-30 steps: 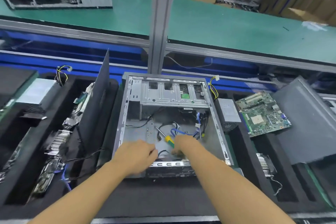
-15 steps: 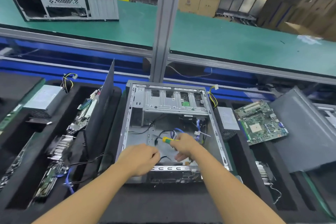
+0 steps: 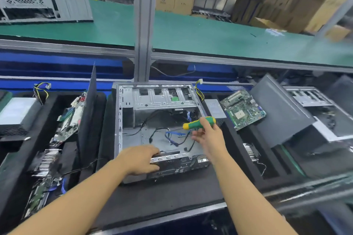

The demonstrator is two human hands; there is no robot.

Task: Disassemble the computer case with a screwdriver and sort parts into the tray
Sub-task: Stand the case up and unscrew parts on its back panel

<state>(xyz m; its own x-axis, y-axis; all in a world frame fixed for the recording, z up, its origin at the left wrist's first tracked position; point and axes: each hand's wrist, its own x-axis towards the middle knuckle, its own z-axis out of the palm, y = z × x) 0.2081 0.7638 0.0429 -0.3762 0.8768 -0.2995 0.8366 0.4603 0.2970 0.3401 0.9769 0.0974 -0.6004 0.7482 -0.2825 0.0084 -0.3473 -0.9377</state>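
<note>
Right hand point(image 3: 209, 137) around screwdriver point(image 3: 197, 123)

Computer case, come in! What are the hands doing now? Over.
Left hand grips computer case at its near rim. Right hand holds screwdriver above the open case. Loose cables lie across the case floor.
</note>
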